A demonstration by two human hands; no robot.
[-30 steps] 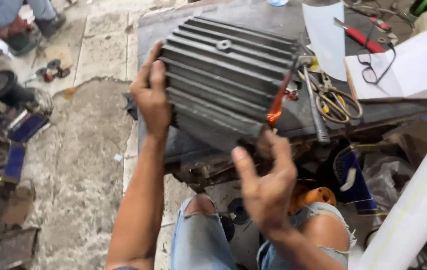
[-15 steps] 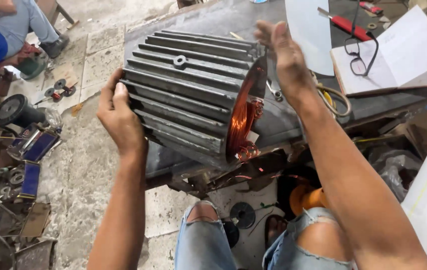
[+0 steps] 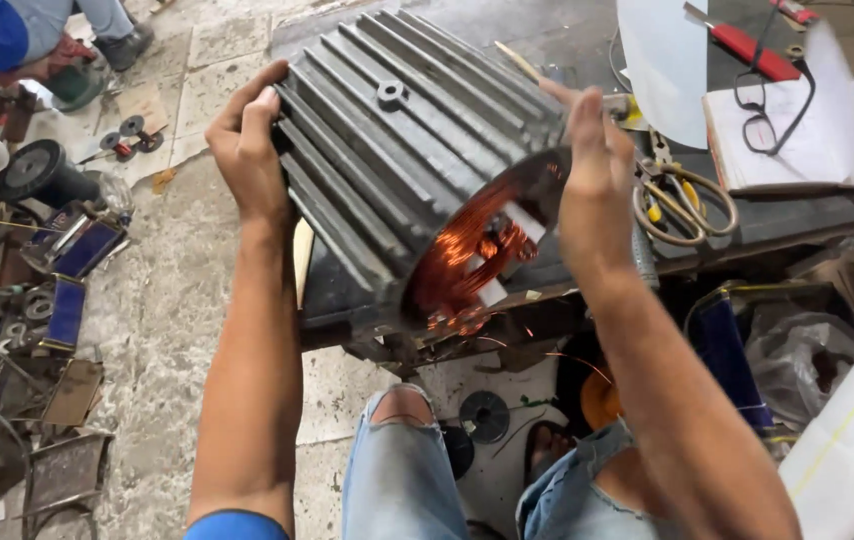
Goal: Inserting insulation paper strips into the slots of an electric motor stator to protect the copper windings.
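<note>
Left hand clamped on far-left edge of finned motor housing, fingers curled over fins. Housing lies tilted on dark table, copper windings facing viewer. Right hand grips housing's right rim; scissors just right.

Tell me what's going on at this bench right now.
A person grips a grey finned motor housing with both hands, on the edge of a dark workbench. The left hand clasps the far finned side; the right hand rests on the rim of the open end, where copper windings show inside. Scissors, eyeglasses on a notebook and a red-handled tool lie to the right.
</note>
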